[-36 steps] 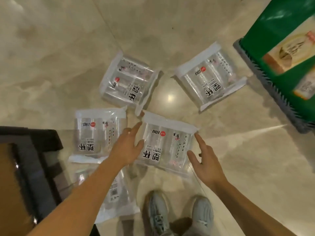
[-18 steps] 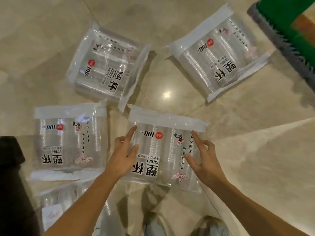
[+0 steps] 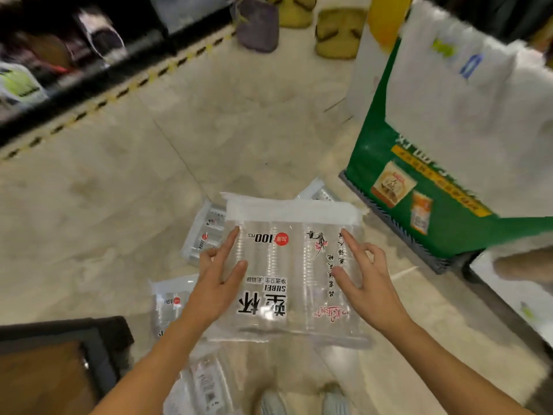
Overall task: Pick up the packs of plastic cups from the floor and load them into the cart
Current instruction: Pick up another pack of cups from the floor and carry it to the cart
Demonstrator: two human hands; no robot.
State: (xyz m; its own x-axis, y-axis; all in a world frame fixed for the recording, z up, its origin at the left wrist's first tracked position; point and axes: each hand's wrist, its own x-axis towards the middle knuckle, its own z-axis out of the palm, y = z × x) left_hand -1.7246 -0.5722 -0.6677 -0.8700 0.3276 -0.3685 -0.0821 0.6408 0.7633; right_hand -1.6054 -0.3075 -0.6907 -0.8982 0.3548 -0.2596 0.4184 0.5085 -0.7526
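Note:
A clear pack of plastic cups [image 3: 287, 265] with a white top strip and black print is lifted off the floor, held flat between both hands. My left hand [image 3: 217, 283] grips its left edge, my right hand [image 3: 363, 283] its right edge, fingers spread on top. More packs lie on the floor beneath: one at the far left of it [image 3: 203, 232], one at the left [image 3: 169, 307], one by my feet [image 3: 200, 384], and a corner of another [image 3: 318, 191] behind. The dark-framed cart with a brown bed [image 3: 59, 363] is at the lower left.
A green display box on a grey pallet [image 3: 419, 187] stands close on the right, with white bags on top. Dark shelving [image 3: 74, 49] with a yellow-black floor stripe runs along the upper left. Sacks [image 3: 338, 31] sit at the far end. My shoes [image 3: 302, 402] are below.
Both hands closed on the middle pack and lifted it off the floor. The view rose from looking straight down, so the aisle, shelving and green display now show.

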